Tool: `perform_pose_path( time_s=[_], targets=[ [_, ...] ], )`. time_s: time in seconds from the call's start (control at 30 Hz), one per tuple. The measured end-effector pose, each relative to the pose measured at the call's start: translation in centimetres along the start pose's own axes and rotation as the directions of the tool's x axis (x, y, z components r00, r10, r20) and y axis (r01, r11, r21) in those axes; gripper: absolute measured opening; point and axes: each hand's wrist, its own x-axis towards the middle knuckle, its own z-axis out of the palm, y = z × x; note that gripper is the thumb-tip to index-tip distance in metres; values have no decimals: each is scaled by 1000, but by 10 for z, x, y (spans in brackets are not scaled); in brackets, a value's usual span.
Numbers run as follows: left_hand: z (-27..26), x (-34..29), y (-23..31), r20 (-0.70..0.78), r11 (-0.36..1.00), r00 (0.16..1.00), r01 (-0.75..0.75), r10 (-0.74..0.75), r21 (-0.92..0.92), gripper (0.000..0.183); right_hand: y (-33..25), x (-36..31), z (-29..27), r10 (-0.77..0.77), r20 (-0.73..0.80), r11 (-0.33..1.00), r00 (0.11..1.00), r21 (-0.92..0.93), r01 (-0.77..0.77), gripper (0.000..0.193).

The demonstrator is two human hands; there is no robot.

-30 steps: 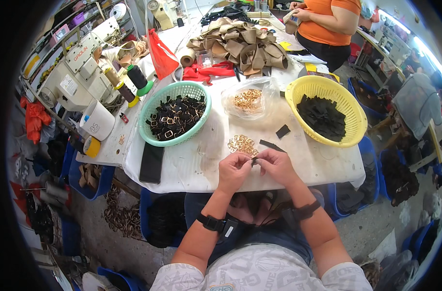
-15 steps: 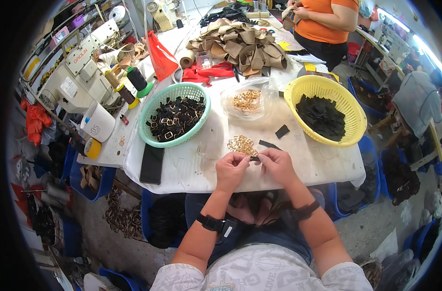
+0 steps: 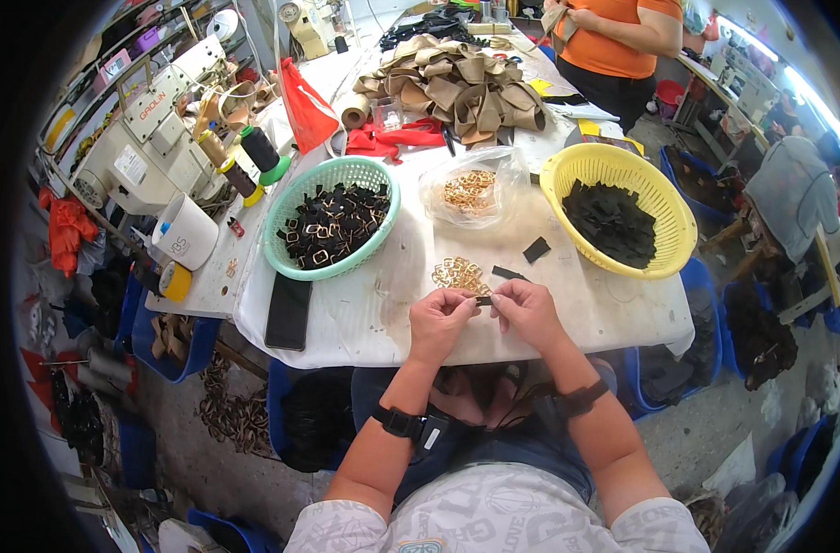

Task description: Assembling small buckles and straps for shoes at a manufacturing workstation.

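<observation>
A small black strip is pinched between the fingertips of my left hand and my right hand, just above the table's near edge. Fingers hide most of it, and whether a buckle sits on it I cannot tell. Right beyond my left hand lies a loose pile of gold buckles. Two other black strips, one long and thin and one wider, rest beyond my right hand. Farther back, a clear plastic bag holds more gold buckles.
A green basket of black strips with gold buckles stands left; a yellow basket of plain black strips stands right. A black phone lies at the left edge. Tan pieces are heaped behind. Across the table stands a person in orange.
My fingers have shifted slightly around the black strip, and a little more of it shows between them. Across the table, the person in orange has moved their hands a little.
</observation>
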Motion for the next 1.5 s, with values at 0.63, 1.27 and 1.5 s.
perform_pose_path(
  time_s=[0.63, 1.27, 1.5],
  targets=[
    [0, -1, 3, 7, 1000, 1000, 20, -20, -7, 5, -1, 0, 2, 23, 25, 1000, 999, -15, -23, 10],
    [0, 0, -1, -75, 1000, 997, 8, -8, -9, 6, 4, -1, 2, 11, 55, 975, 998, -220, 1, 10],
    [0, 0, 0, -30, 1000, 999, -9, 9, 22, 5, 5, 2, 6, 26, 50, 974, 998, -227, -14, 10]
  ],
)
